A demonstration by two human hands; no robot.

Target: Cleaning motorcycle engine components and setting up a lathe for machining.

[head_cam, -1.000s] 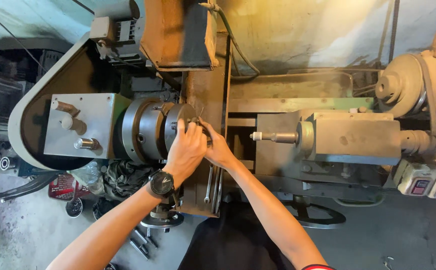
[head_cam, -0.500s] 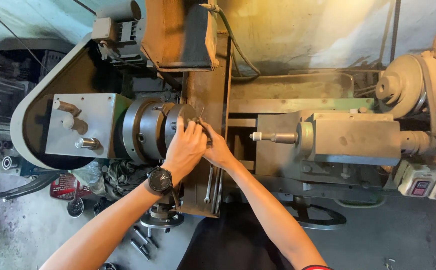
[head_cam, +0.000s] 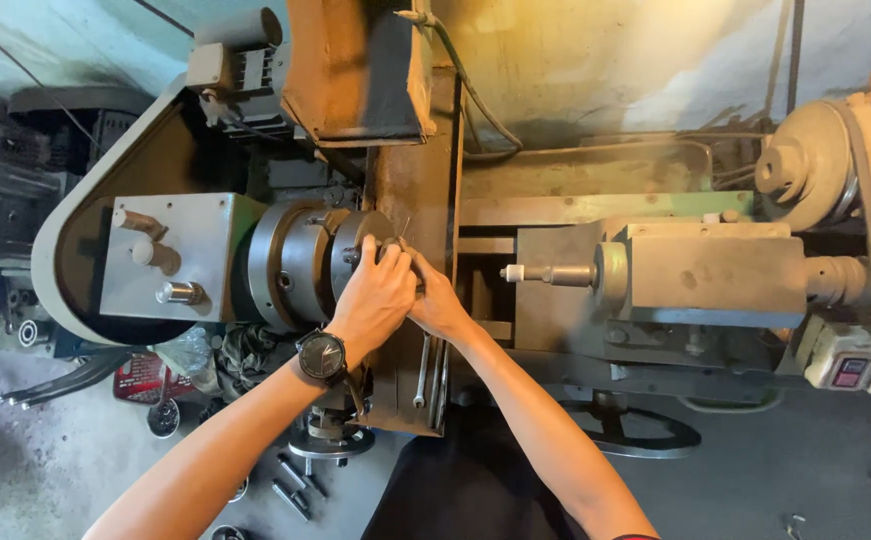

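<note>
Gripping the lathe chuck [head_cam: 331, 262], left hand [head_cam: 378, 296] wrapped round it, right hand [head_cam: 436, 302] (grip hidden) beside

chuck [head_cam: 306, 262]: dull bare steel | headstock box [head_cam: 171, 255]: matt grey painted metal | watch [head_cam: 322, 356]: glossy black face

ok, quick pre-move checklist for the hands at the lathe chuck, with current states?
1. Left hand on chuck face: ok.
2. Right hand beside it at the chuck front: ok.
3. What the fingers grip: cannot tell, hidden by the hands.
4. Tailstock centre apart from the hands: ok.
5. Chuck at rest: cannot tell for sure; no blur visible.
6. Wristwatch worn close to the chuck: not ok.
</note>
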